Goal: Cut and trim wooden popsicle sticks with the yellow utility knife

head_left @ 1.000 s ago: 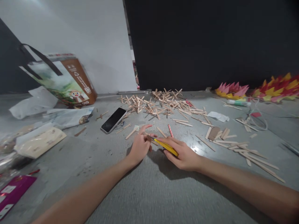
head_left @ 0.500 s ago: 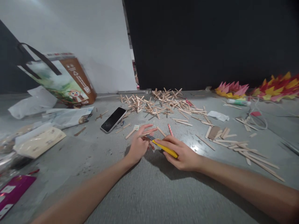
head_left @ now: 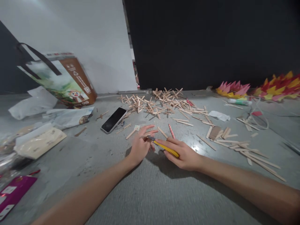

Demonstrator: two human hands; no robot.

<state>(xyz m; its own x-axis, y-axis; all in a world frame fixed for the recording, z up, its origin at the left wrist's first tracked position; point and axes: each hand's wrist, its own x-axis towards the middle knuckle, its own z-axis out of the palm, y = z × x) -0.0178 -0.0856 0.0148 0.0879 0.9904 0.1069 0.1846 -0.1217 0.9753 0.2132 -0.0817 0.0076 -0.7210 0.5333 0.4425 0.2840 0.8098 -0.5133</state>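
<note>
My right hand (head_left: 184, 155) is closed round a yellow utility knife (head_left: 167, 148), its blade end pointing left towards my other hand. Between the thumb and fingers of my left hand (head_left: 140, 147) is a thin wooden stick (head_left: 146, 135), partly covered by the fingers. The knife's tip is at the stick; whether the blade touches it I cannot tell. A red-and-white striped stick (head_left: 171, 130) lies just beyond my right hand, and a loose wooden stick (head_left: 162, 132) lies between the hands.
Crossed wooden sticks (head_left: 164, 101) lie heaped at the back, with loose sticks (head_left: 246, 150) to the right. A phone (head_left: 114, 120) rests left of centre. Further left are a carrier bag (head_left: 67, 81) and plastic packets (head_left: 39, 140). Paper flowers (head_left: 234, 90) stand far right.
The knife has turned slightly in my right hand, its blade end shifting a little to the right. My left hand stays almost in place, still holding the stick.
</note>
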